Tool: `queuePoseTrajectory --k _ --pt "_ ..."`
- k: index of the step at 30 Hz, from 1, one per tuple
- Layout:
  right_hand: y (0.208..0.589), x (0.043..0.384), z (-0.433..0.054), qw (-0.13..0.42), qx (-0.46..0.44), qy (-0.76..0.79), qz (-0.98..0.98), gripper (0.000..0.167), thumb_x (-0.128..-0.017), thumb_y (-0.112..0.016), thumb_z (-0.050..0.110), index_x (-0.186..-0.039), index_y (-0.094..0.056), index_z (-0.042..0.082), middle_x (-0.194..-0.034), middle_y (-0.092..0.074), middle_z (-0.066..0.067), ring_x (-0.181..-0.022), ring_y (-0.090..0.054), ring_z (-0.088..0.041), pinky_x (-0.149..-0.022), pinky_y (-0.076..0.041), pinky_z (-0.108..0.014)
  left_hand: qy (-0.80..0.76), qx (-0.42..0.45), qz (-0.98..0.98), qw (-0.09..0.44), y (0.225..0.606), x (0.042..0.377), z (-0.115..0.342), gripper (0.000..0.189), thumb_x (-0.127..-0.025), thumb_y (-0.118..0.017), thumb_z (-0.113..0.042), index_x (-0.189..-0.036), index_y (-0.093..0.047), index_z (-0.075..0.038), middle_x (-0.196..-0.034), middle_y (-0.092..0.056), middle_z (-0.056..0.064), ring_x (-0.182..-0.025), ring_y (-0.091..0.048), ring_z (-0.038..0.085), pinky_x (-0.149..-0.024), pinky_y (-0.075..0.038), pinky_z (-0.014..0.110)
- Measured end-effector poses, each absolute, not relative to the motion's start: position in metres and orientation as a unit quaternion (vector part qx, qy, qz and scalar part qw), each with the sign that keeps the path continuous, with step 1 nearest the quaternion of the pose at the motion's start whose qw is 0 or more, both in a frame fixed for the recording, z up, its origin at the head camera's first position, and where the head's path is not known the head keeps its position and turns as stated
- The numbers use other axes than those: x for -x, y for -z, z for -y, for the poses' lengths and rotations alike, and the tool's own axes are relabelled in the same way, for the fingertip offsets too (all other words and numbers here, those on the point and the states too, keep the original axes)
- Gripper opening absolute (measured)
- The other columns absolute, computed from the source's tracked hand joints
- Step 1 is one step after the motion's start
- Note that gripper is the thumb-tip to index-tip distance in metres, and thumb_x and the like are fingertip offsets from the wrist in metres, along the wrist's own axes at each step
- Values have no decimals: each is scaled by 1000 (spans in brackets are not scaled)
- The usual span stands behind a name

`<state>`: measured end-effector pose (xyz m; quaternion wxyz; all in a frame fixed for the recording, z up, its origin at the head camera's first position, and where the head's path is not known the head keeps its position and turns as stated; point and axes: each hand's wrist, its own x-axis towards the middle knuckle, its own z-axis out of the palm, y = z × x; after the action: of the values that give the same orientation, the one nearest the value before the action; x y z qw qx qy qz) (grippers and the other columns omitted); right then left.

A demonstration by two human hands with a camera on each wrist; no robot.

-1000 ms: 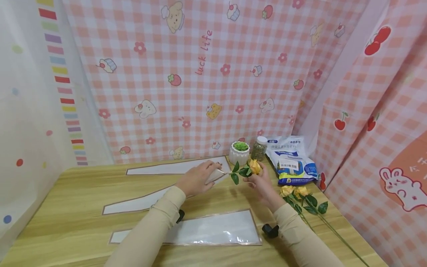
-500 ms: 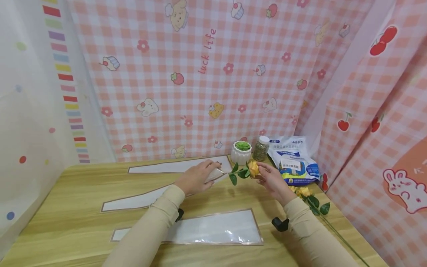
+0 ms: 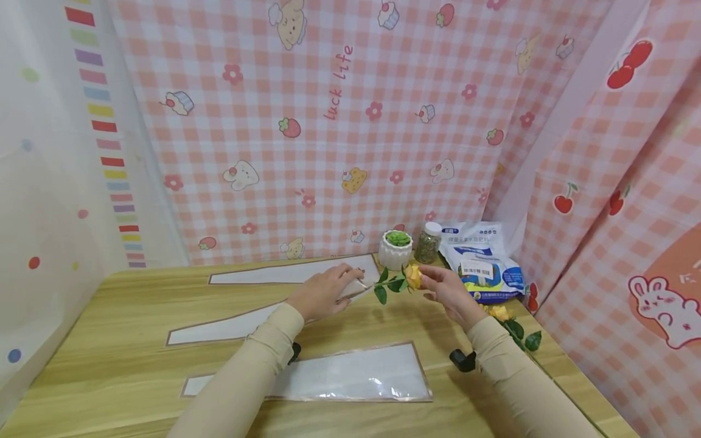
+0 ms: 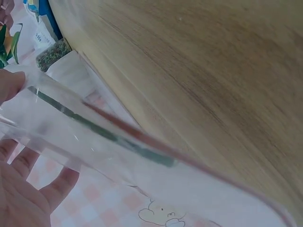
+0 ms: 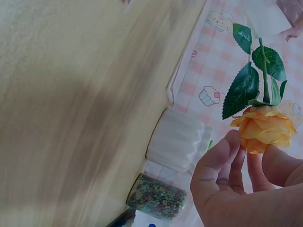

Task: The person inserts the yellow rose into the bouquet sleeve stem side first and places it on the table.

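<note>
A yellow rose (image 3: 413, 277) with green leaves lies nearly level above the table in the head view, its bloom to the right. My left hand (image 3: 323, 293) grips a clear, pinkish-edged flower sleeve (image 4: 156, 137), thumb on one side and fingers on the other. The rose's green stem shows through the sleeve in the left wrist view; its leaves stay outside the mouth. My right hand (image 5: 236, 189) holds the bloom by its petals, the fingertips and thumb at its top end. In the head view this right hand (image 3: 451, 296) comes from the right.
Flat pale sleeves with brown edges (image 3: 356, 374) lie on the wooden table (image 3: 120, 316). At the back stand a potted succulent (image 3: 395, 252) and a lidded jar (image 3: 428, 243), beside a blue-white bag (image 3: 482, 261). More yellow roses (image 3: 499, 313) lie at right, partly behind my right arm.
The rose has shifted slightly left, towards the sleeve. My right hand has moved from beneath and behind the bloom to its right side. The left hand has barely moved.
</note>
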<state>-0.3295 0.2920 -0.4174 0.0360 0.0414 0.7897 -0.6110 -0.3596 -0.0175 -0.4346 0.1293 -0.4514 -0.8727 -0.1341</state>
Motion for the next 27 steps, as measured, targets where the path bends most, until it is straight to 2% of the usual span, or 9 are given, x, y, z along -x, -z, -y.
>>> queuePoseTrajectory --k 4,10,13,19,22,27 --pt "416 330 -293 37 -41 607 -793 44 -108 -48 14 -150 -45 -2 -136 -55 -18 -101 -62 -14 -91 -56 -37 125 452 874 124 435 360 16 60 -94 -73 -20 -148 -46 -16 -133 -56 7 -108 -63 19 -90 -57 32" --pt "410 327 -292 33 -39 597 -801 43 -109 -47 15 -149 -47 0 -138 -54 -20 -103 -62 -18 -86 -57 -33 109 459 873 125 436 362 13 63 -93 -74 -20 -149 -44 -14 -135 -55 7 -109 -63 19 -89 -58 33" --pt "408 325 -288 33 -35 591 -805 43 -109 -46 16 -149 -47 1 -139 -53 -21 -106 -62 -20 -88 -57 -33 100 462 872 123 438 363 12 65 -93 -74 -21 -150 -43 -14 -136 -54 7 -110 -62 19 -88 -58 33" --pt "406 323 -283 25 -30 588 -808 43 -109 -48 17 -149 -48 0 -140 -54 -22 -107 -63 -22 -101 -52 -47 97 465 871 123 440 363 11 65 -93 -74 -21 -149 -44 -13 -137 -54 7 -111 -62 19 -90 -57 33" --pt "406 324 -282 20 -27 586 -809 43 -109 -49 17 -148 -49 1 -138 -55 -21 -106 -63 -21 -103 -50 -50 94 467 870 127 439 363 11 65 -93 -75 -21 -149 -44 -13 -137 -54 7 -112 -62 19 -91 -57 33" --pt "406 324 -279 7 -23 590 -807 38 -108 -51 16 -142 -52 0 -132 -57 -19 -105 -64 -24 -96 -54 -44 92 467 870 131 439 362 10 64 -92 -75 -22 -148 -45 -12 -135 -56 8 -113 -62 20 -93 -56 34"
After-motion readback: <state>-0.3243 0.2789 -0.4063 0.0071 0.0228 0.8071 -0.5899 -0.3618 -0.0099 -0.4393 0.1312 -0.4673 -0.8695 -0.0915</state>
